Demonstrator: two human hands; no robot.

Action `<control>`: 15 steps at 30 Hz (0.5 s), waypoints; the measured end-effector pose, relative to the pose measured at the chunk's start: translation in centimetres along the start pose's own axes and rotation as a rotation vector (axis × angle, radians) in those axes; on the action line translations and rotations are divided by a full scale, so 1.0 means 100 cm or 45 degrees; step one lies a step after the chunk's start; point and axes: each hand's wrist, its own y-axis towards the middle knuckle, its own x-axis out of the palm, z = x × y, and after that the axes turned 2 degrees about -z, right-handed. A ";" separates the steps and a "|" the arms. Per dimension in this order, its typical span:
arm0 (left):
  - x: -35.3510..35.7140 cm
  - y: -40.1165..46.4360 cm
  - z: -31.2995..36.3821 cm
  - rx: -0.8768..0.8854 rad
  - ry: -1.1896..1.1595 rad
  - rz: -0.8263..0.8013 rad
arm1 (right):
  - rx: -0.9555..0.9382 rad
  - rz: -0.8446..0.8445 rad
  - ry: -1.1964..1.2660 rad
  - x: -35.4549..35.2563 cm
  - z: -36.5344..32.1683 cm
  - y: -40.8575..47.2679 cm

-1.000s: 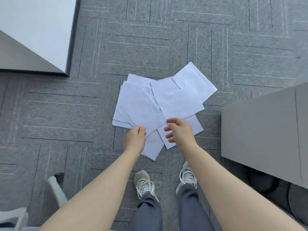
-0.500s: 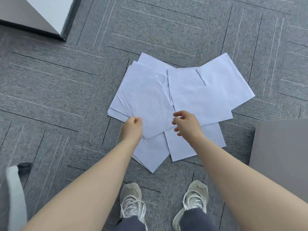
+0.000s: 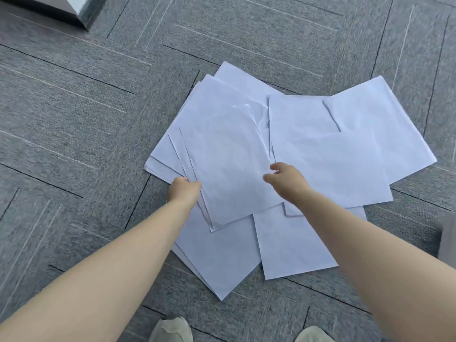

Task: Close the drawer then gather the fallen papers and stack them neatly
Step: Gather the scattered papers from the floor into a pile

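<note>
Several white paper sheets (image 3: 320, 154) lie fanned and overlapping on the grey carpet. My left hand (image 3: 183, 190) pinches the lower left edge of a small bundle of sheets (image 3: 229, 159) at the left of the pile. My right hand (image 3: 286, 180) hovers at the bundle's right edge with its fingers loosely curled and apart, holding nothing. More sheets (image 3: 291, 243) stick out below both forearms. No drawer is in view.
Grey carpet tiles (image 3: 74, 119) surround the pile. A grey and white furniture corner (image 3: 61, 6) sits at the top left. Another grey furniture edge (image 3: 447, 240) shows at the right border. My two shoes (image 3: 172, 330) stand just below the papers.
The view has dropped closer to the papers. Both hands reached further forward onto the pile, and my left hand has closed on the left bundle's edge.
</note>
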 end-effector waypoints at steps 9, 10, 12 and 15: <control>0.012 0.038 -0.003 -0.056 -0.227 0.032 | 0.003 0.135 -0.177 0.004 0.000 0.043; 0.013 0.039 -0.004 -0.058 -0.256 0.021 | 0.006 0.139 -0.168 0.004 0.000 0.045; 0.013 0.041 -0.006 -0.065 -0.290 0.004 | 0.017 0.144 -0.143 0.008 0.001 0.047; 0.013 0.045 -0.010 0.020 -0.273 0.011 | 0.033 0.130 0.001 0.017 0.002 0.045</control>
